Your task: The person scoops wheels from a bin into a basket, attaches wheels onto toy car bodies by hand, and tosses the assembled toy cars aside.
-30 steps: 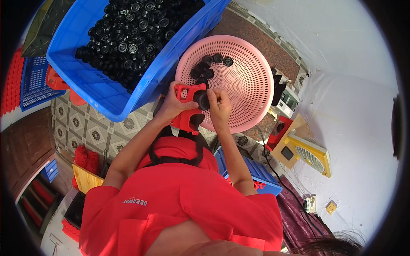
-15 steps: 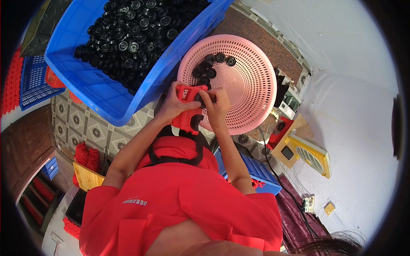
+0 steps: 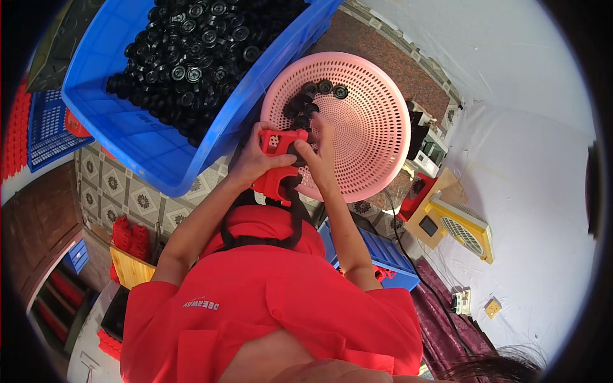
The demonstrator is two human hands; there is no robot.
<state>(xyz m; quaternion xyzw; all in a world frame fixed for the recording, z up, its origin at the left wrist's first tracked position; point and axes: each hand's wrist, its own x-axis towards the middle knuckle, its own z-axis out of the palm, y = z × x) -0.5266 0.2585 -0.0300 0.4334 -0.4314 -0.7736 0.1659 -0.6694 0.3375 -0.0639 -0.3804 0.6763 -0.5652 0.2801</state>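
Note:
My left hand [image 3: 257, 161] is closed around a red plastic frame [image 3: 273, 180] with cut-out openings, above my lap. Its thumb lies across the frame, against a black wheel [image 3: 294, 154] set at the frame's side. On the other side of that wheel is my right hand [image 3: 324, 153], its thumb tip at the wheel. The other fingers of this hand stretch away from the thumb, over the near left part of a pink perforated basket [image 3: 373, 137]. Several loose black wheels [image 3: 299, 104] lie in the basket, close to those fingertips.
A large blue bin [image 3: 185, 182] heaped with black wheels [image 3: 191, 60] stands at the upper left. Right of me are a yellow fan-like device [image 3: 466, 233], a black cable [image 3: 415, 262] and a blue crate [image 3: 386, 252]. Red parts [image 3: 131, 236] lie at the left by a wooden board [image 3: 132, 267].
My right fingers have straightened from a bent grip and reach further over the basket; the thumb stays by the wheel. The red frame remains in my left hand. The view has shifted slightly.

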